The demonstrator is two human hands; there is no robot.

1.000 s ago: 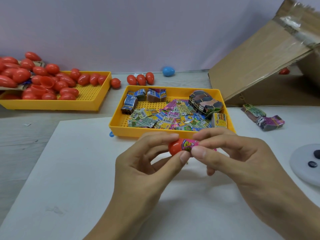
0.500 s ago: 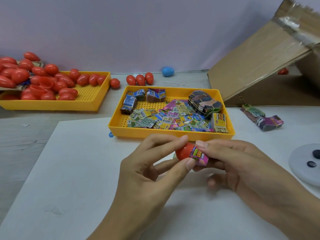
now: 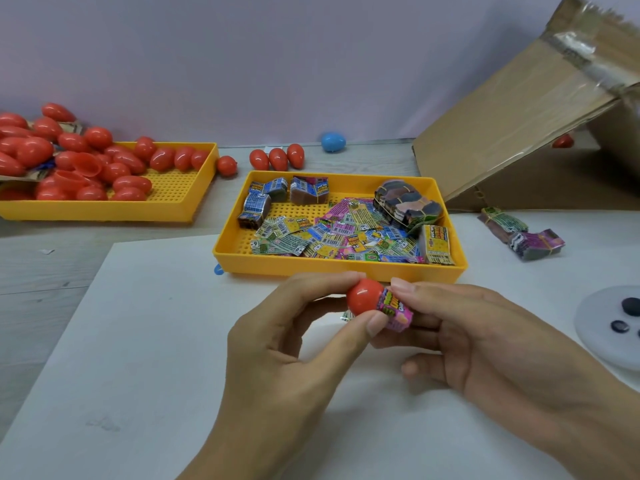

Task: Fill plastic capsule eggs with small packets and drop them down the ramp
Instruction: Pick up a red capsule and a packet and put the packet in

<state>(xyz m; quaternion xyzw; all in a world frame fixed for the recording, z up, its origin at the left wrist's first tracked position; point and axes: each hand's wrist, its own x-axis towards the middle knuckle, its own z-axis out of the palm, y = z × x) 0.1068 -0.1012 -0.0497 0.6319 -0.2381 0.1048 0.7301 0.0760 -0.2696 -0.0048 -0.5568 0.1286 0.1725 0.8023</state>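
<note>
My left hand (image 3: pixel 287 348) pinches a red capsule egg half (image 3: pixel 363 299) between thumb and forefinger, just in front of the packet tray. A pink packet (image 3: pixel 398 311) sticks out of the half's open right side, and my right hand (image 3: pixel 485 344) pinches it with forefinger on top and other fingers beneath. The yellow tray (image 3: pixel 332 270) behind holds many loose packets and a few banded bundles. The cardboard ramp (image 3: pixel 512 133) slopes up at the right rear.
A second yellow tray (image 3: pixel 104 211) at the left is heaped with red eggs (image 3: pixel 104 168). Three red eggs (image 3: pixel 277 158) and a blue one (image 3: pixel 333 142) lie by the wall. Packet bundles (image 3: pixel 523 233) and a white round device (image 3: pixel 609 327) sit at right. A white sheet (image 3: pixel 145 341) covers the near table.
Both hands have dropped slightly toward me with the egg half. The packet has tilted and my right fingers have shifted their pinch along it.
</note>
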